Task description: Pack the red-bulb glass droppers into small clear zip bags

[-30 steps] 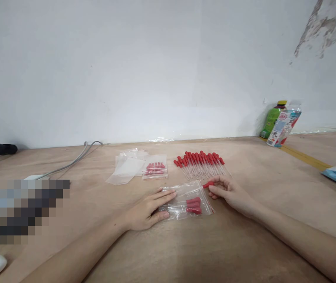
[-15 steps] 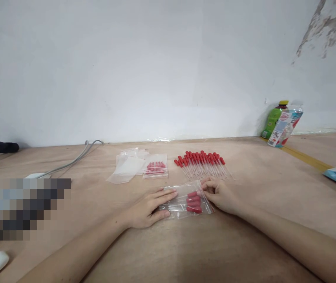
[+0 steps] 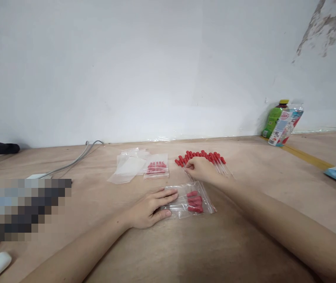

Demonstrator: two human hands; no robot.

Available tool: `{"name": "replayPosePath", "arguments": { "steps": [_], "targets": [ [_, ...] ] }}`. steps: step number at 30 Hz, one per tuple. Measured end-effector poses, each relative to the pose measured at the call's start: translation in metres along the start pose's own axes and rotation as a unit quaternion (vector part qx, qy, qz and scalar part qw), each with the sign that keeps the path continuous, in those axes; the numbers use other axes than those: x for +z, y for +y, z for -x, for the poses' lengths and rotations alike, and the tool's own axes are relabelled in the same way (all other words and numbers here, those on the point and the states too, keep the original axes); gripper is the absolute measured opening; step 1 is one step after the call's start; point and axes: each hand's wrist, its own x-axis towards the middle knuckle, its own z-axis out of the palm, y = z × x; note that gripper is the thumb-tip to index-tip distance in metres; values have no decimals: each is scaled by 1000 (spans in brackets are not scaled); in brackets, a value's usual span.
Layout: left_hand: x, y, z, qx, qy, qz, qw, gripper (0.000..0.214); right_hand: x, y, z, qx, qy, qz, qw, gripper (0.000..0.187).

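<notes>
Several droppers (image 3: 194, 201) in clear bag (image 3: 180, 203) under spread left hand (image 3: 150, 207); right hand (image 3: 200, 169) pinches loose droppers (image 3: 215, 158).

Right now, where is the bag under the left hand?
Centre of the head view: the bag lies pinned by the left hand, just nearer than the loose droppers.

Clear zip bag (image 3: 182, 196) lying flat, near and centre, long side running left to right. Left end pinned under the spread fingers of the left hand (image 3: 150, 208). Inside, toward the right end, a small stack of bagged droppers (image 3: 194, 201), red bulbs lined up one behind another. Just beyond the bag, a tidy row of loose droppers (image 3: 215, 159): red bulbs at the far end, thin clear stems pointing near and right. Left part of the row covered by the curled right hand (image 3: 199, 169), fingertips down among the stems.
</notes>
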Motion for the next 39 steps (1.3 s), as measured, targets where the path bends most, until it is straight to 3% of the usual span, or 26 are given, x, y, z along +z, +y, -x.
{"name": "replayPosePath", "arguments": {
  "steps": [5,15,19,24,27,29,34,39],
  "targets": [
    [0,0,1,0,-4,-5,1000,48,24,-26,-24,72,-13,104,992,28],
    [1,-1,0,4,-5,-7,1000,48,31,-45,-40,131,-36,73,988,24],
    [0,-1,0,4,-6,-6,1000,48,16,-36,-43,127,-47,8,991,21],
    [0,-2,1,0,-5,-5,1000,49,-15,5,-20,71,-7,-114,991,39],
    [0,-1,1,1,-2,-3,1000,48,-22,32,11,79,89,-332,936,45],
    [0,-1,1,0,1,-2,1000,49,-20,46,32,85,70,-406,907,57],
    [-1,0,-1,-2,-1,-4,1000,48,-4,59,62,126,88,-464,873,72],
    [0,-1,0,2,5,-6,1000,48,5,50,66,161,130,-500,841,60]
  ]
}}
